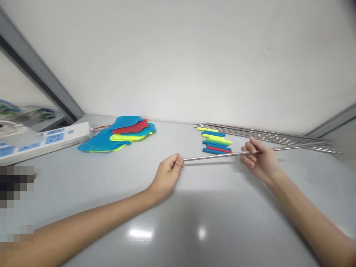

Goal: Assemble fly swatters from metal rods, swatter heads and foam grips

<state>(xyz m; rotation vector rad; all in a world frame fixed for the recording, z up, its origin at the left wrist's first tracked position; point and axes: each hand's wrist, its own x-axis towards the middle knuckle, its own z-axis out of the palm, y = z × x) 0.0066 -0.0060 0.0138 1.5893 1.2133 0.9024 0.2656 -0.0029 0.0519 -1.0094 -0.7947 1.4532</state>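
Observation:
A long thin metal rod stretches across the space between my two hands, a little above the table. My left hand pinches its left end between thumb and fingers. Farther along, my right hand has its fingers closed around the rod, which runs on past it to the right. Behind the rod lie several coloured plastic tubes in blue, yellow, green and red. More metal rods lie in a bundle beyond my right hand.
Blue, red and yellow flyswatter heads are piled at the back left. A white power strip lies at the left edge of the grey table. A pale wall panel closes off the back.

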